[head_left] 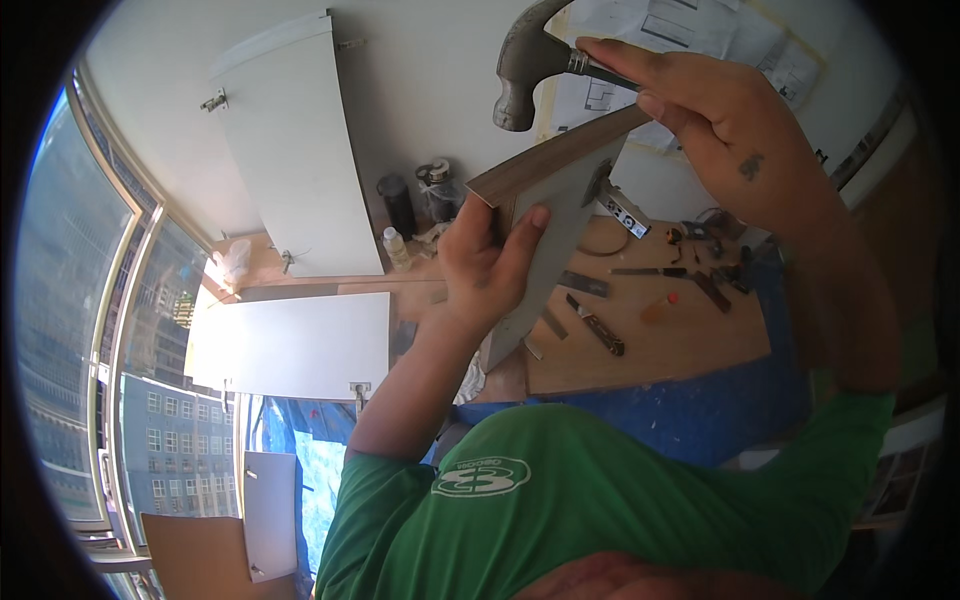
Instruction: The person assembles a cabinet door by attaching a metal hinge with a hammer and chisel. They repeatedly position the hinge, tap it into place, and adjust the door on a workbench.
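Observation:
My left hand [488,262] grips a pale cabinet door [560,250] that stands upright and slanted on the bench. Its thumb lies on the near face, while the fingers go round behind the edge. A brown strip [560,158] runs along the door's top edge. On the door's face sits a metal hinge [625,212]. My right hand [715,100] is closed round the handle of a claw hammer [520,75], close to the strip's far right end. The hammer's head hangs just above and beyond the strip, apart from it. The rest of the handle is hidden by the hand.
On the wooden bench [700,350] lie a utility knife [597,325], several other tools and a red-capped bottle [660,308]. White doors with hinges lean on the wall [300,160] and lie at left [290,345]. A dark canister [396,205] and a small bottle [395,247] stand behind.

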Demonstrator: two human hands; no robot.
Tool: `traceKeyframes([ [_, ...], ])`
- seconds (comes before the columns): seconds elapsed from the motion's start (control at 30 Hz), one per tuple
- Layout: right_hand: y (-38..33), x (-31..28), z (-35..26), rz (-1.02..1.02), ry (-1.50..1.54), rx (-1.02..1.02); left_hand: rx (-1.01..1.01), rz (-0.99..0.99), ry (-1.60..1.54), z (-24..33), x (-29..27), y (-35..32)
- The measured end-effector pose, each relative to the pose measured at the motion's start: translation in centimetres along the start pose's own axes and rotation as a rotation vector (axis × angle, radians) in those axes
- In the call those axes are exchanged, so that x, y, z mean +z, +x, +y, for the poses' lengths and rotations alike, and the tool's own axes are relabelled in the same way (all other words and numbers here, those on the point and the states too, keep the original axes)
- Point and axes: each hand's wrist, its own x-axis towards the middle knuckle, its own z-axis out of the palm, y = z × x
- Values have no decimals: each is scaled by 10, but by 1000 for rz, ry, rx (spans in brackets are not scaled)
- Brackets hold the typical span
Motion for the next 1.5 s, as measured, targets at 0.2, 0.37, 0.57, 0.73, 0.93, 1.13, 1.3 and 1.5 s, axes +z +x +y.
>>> traceKeyframes([
  [0.2,-5,5,18,65,59,45,97,35,-35,-3,6,3],
  [0.37,-11,9,23,65,59,-12,116,29,-69,-5,5,3],
  [0.57,-12,-5,23,-17,174,449,14,-27,-67,-2,0,2],
  [0.73,-9,-4,9,-47,531,505,29,-11,-66,-4,1,1],
  [0.93,-12,6,28,-32,154,242,57,11,-38,-4,2,2],
  [1.13,-21,-19,46,32,278,575,107,41,-71,-8,3,5],
  [1.3,-36,-12,62,-92,167,600,71,35,-89,-6,1,6],
  [1.5,-35,-18,60,-18,257,683,89,42,-117,-6,3,8],
])
